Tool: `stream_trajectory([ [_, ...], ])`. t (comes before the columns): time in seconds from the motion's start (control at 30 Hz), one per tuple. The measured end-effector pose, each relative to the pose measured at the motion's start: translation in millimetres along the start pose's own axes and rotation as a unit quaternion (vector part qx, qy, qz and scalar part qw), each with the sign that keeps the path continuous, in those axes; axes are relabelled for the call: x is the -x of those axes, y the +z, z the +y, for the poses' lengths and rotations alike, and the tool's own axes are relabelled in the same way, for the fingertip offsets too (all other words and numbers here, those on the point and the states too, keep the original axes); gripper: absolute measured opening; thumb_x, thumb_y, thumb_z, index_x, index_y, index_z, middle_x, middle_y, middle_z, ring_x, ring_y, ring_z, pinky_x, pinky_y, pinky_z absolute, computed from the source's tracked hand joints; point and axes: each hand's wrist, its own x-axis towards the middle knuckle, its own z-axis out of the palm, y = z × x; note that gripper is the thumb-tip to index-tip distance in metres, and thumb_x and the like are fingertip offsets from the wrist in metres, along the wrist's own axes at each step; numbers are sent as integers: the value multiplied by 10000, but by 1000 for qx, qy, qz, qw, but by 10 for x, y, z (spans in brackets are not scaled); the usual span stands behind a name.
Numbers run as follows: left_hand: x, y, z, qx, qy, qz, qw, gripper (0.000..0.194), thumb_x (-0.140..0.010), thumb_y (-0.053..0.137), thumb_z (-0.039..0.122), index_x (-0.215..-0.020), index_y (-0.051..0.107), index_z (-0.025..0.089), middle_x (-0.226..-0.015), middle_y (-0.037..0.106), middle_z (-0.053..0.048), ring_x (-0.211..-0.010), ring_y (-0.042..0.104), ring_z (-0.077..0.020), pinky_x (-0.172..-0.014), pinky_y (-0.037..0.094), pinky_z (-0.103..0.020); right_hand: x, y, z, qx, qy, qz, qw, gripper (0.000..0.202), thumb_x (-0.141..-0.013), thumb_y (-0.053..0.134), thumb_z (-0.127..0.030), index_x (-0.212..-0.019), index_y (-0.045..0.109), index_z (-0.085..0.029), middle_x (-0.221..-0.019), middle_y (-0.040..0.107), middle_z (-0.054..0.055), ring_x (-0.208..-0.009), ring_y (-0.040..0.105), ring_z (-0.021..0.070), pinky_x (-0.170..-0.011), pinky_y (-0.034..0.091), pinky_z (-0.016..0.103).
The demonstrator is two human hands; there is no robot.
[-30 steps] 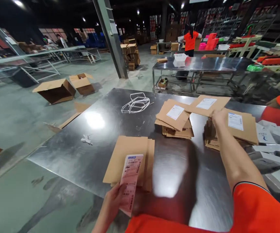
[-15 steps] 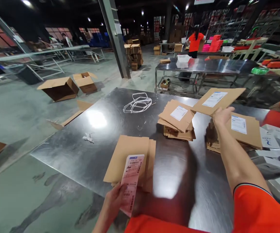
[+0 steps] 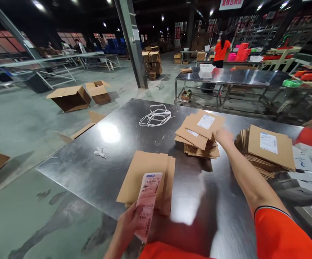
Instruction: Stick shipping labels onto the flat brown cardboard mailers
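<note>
1. Smooth, glossy metal bench [image 3: 72, 172], bearing the brown card stack [image 3: 145, 162].
2. Right of the card stack: white boxes [image 3: 308, 189] beside a thick envelope pile [image 3: 272, 153].
3. Beyond the card stack, rightward: a ragged pile [image 3: 203, 151] topped by one flat labelled envelope [image 3: 206, 123]; my right fingers [image 3: 217, 134] touch its edge, whether gripping I cannot tell.
4. Behind the card stack: looped thin white strapping [image 3: 156, 116].
5. Overlapping the card stack: a slim barcoded strip [image 3: 150, 196], pinched in my left fingers [image 3: 134, 215].
6. Left of the card stack: crumpled white scrap [image 3: 100, 153].

Cardboard [image 3: 147, 163] brown; label strip [image 3: 150, 192] pinkish, black-barcoded; box logo [image 3: 301, 163] perhaps blue.
</note>
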Motion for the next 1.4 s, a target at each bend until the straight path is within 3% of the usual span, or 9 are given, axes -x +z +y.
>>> stream_trajectory([
  [0.13, 16, 4, 51, 13, 1, -2, 1000, 515, -846, 469, 591, -980, 734, 171, -828, 737, -63, -770, 651, -253, -675, 523, -289, 206, 226, -216, 103, -122, -31, 987, 534, -754, 755, -374, -1203, 563, -159, -1427, 468, 221, -1402, 273, 405, -1095, 207, 677],
  [0.27, 43, 8, 102, 22, -7, -3, 1000, 494, -844, 468, 583, -941, 722, 170, -817, 734, -75, -760, 647, -263, -672, 517, -312, 561, 649, -295, 270, -181, -160, 932, 745, -785, 644, -623, -1380, 473, -209, -1514, 375, 198, -1407, 204, 487, -1029, 123, 797],
  [0.37, 62, 18, 128, 39, -11, -4, 999, 476, -853, 464, 558, -972, 716, 171, -824, 734, -68, -771, 650, -256, -685, 518, -312, 768, 857, -204, 347, -246, -163, 890, 701, -893, 494, -579, -1467, 355, -201, -1530, 353, 200, -1414, 207, 438, -1054, 134, 764],
  [0.63, 56, 65, 65, 61, -5, 1, 998, 458, -862, 480, 518, -999, 732, 161, -788, 725, -52, -749, 641, -243, -668, 496, -293, 723, 787, -52, 375, -307, -125, 866, 474, -967, 352, -404, -1361, 461, -165, -1401, 512, 192, -1238, 412, 369, -1016, 329, 583],
  [0.87, 6, 62, -21, 90, 7, -22, 996, 445, -870, 460, 498, -996, 710, 152, -820, 730, -51, -769, 648, -225, -674, 474, -270, 731, 852, -119, 441, -383, -200, 787, 652, -903, 523, -460, -1487, 330, -243, -1575, 304, 147, -1420, 224, 387, -1090, 194, 689],
  [0.97, -11, 31, -5, 113, 8, -12, 994, 419, -853, 480, 503, -835, 689, 140, -738, 688, -42, -694, 602, -200, -616, 437, -260, 801, 807, -276, 419, -350, -201, 814, 668, -889, 564, -400, -1488, 333, -213, -1554, 329, 179, -1419, 242, 397, -1077, 214, 703],
  [1.1, 79, 4, 92, 192, -11, -23, 981, 413, -804, 535, 528, -781, 664, 136, -704, 664, -30, -648, 574, -175, -589, 428, -253, 1456, 704, -645, 182, -362, -349, 845, 801, -822, 659, -476, -1506, 315, -239, -1544, 358, 147, -1390, 344, 338, -1087, 350, 519],
  [1.23, 335, -77, 119, 229, -51, -72, 969, 456, -782, 571, 564, -776, 679, 121, -723, 693, -55, -670, 615, -198, -603, 471, -272, 2424, 585, -837, -13, -331, -580, 745, 555, -744, 737, -434, -1252, 603, -258, -1133, 661, 40, -957, 613, 204, -786, 495, 291],
  [1.4, 625, -393, 91, 298, -4, -182, 937, 748, -658, 776, 483, -1306, 595, 154, -1347, 614, -144, -1213, 564, -324, -930, 498, -358, 3118, 490, -680, -12, -247, -602, 759, 211, -860, 605, -375, -757, 657, -199, -669, 588, -34, -650, 522, 127, -601, 382, 233],
])
